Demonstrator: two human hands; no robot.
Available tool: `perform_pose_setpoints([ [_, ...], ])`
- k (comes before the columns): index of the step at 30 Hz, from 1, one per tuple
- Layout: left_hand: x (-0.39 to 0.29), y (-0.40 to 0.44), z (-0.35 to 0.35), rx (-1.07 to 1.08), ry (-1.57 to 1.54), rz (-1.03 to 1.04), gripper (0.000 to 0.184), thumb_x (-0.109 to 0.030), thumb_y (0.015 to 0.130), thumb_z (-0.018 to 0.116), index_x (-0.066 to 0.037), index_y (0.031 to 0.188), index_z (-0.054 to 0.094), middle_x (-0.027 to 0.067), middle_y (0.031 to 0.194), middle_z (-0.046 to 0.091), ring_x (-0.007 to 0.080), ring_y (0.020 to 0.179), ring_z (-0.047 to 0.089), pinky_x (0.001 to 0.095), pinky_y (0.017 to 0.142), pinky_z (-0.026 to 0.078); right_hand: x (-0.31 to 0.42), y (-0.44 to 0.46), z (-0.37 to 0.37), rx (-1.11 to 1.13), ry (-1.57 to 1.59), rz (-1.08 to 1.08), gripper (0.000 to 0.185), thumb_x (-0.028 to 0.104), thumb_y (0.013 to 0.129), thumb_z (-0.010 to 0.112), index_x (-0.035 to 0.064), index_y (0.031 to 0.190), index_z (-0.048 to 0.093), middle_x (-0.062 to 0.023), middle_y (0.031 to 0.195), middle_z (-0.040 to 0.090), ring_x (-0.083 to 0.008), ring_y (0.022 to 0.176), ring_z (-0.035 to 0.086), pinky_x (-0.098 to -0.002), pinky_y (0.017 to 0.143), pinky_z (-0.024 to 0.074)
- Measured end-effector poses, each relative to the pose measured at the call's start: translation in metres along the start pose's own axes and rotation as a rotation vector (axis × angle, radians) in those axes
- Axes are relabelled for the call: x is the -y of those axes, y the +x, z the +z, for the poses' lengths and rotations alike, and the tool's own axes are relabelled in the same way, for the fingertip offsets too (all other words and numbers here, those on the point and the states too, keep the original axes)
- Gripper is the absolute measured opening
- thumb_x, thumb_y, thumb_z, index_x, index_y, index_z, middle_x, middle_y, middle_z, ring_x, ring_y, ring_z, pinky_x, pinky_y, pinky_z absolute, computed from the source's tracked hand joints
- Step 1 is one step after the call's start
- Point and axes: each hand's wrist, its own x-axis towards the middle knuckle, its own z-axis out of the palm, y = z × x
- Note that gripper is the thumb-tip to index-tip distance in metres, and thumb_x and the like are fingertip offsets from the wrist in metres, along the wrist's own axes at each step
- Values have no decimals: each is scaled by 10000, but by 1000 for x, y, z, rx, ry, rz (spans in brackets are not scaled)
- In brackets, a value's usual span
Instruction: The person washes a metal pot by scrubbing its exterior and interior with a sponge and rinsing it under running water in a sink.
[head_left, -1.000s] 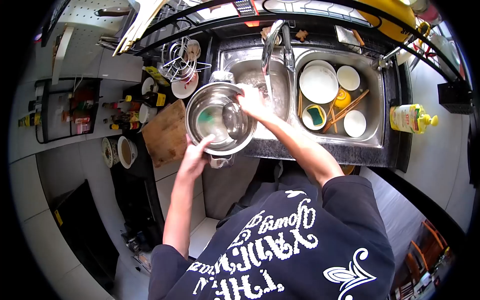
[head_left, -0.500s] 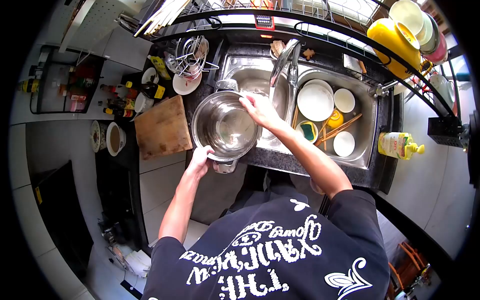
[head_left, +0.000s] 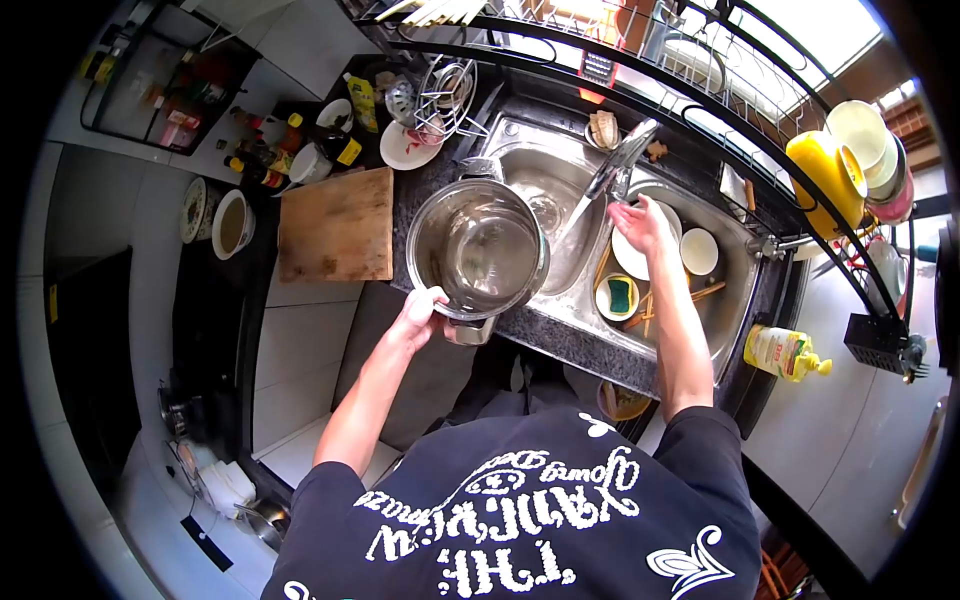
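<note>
A steel pot (head_left: 478,250) rests at the left edge of the sink, over the dark counter. My left hand (head_left: 420,315) grips its near rim beside the lower handle. My right hand (head_left: 643,225) is off the pot, fingers apart, just below the faucet (head_left: 622,160). Water runs from the faucet into the left basin (head_left: 548,205). In the right basin are a large white plate (head_left: 632,256), a white bowl (head_left: 699,251), chopsticks (head_left: 708,291) and a small bowl holding a green and yellow sponge (head_left: 620,295).
A cutting board (head_left: 337,226) lies left of the pot, with a plate (head_left: 408,148) and bottles behind. A soap bottle (head_left: 785,352) stands right of the sink. A black rack (head_left: 690,95) spans above, holding a yellow bowl (head_left: 828,185).
My right hand has let go of the pot's rim and moved right to beside the faucet. My left hand still holds the pot. The view has turned and shifted.
</note>
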Motion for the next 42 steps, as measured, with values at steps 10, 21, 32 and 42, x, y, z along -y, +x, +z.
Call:
perform_pose_setpoints([
  [10,9,7,4,-13,51,77,143,-93,808,522,21,825,607,136,739,647,238,628,640,380,519,518,-98,-93,12,213,-617,-71,684,409,894,627,85,1405,308,-183,1230,507,-305,1056,568,-437,831,548],
  [21,-6,8,65,-572,1291,501,911,-347,856,557,31,1479,9,291,1534,28,429,1434,34,513,1160,106,-209,-82,33,117,-625,-314,468,-8,850,497,61,1304,407,-123,993,612,-202,718,644,-346,549,586],
  [32,-57,-15,131,-348,1695,997,1029,-650,790,583,65,1440,230,225,1469,296,357,1403,210,500,1163,91,-181,-36,35,555,-527,206,138,126,902,544,11,927,618,-54,814,642,-159,725,633,-276,676,526],
  [42,-95,-15,151,-301,2006,1044,882,-666,819,519,-54,1432,355,134,1371,457,332,1296,369,677,1053,187,-193,-38,59,733,-380,170,124,116,901,561,29,965,622,-29,794,640,-139,716,619,-259,626,502],
])
